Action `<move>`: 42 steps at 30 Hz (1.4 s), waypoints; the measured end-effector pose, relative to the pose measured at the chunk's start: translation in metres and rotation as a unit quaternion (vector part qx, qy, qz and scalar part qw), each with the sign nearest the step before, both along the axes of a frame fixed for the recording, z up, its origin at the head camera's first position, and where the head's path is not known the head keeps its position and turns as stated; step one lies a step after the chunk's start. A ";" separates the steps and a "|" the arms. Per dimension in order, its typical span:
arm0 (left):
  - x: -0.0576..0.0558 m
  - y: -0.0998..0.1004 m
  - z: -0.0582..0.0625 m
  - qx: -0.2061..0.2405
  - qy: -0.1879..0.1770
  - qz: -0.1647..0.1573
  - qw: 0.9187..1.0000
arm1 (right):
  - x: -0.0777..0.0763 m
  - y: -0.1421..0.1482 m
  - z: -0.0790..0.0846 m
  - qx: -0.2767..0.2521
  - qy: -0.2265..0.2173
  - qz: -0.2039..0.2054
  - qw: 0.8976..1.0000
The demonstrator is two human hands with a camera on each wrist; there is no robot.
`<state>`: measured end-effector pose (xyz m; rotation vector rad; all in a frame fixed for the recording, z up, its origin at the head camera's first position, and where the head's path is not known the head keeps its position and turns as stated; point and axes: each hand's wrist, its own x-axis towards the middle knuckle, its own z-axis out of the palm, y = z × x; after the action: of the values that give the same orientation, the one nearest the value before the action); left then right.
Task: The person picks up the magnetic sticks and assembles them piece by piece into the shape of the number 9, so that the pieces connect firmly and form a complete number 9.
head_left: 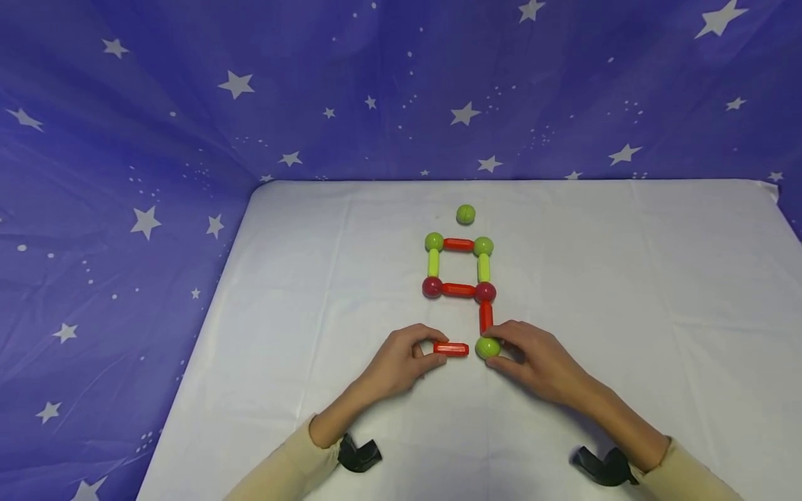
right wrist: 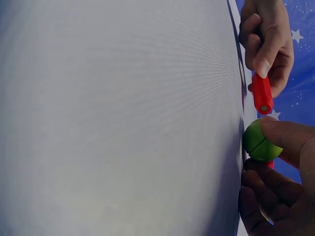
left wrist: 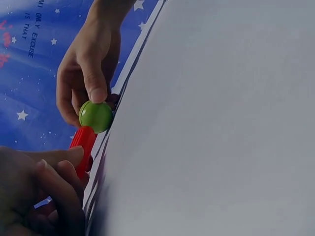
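My left hand [head_left: 401,362] pinches a short red rod [head_left: 451,349] between thumb and fingers, its free end pointing right. A small gap parts that end from a green ball [head_left: 487,348], which my right hand [head_left: 539,358] grips between thumb and fingers. From this ball another red rod [head_left: 486,316] runs up to a dark red ball [head_left: 485,292], the lower right corner of a square. In the right wrist view the end face of the held red rod [right wrist: 263,96] points at the green ball [right wrist: 261,142].
Two green balls [head_left: 434,241] form the square's far corners, with a red rod [head_left: 459,245] between them and light green rods [head_left: 434,264] at the sides. Beyond it lies a loose green ball [head_left: 466,214]. White cloth [head_left: 313,278] covers the table; a starry blue curtain [head_left: 376,83] hangs behind.
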<state>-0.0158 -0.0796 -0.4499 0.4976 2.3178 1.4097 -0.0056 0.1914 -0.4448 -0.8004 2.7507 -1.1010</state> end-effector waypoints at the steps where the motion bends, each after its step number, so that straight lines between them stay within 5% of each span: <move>1: -0.001 0.000 0.000 0.000 0.002 0.000 1.000 | 0.000 0.000 0.000 0.001 -0.002 0.000 1.000; 30: -0.007 0.008 -0.002 0.029 0.016 -0.003 0.999 | -0.002 -0.001 0.001 -0.005 0.005 0.011 1.000; 42: -0.004 0.009 -0.001 0.041 -0.030 0.010 0.999 | -0.002 -0.001 0.002 -0.001 -0.016 0.004 1.000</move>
<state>-0.0193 -0.0702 -0.4507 0.4495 2.2316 1.5131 -0.0073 0.1903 -0.4431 -0.7875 2.7189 -1.1038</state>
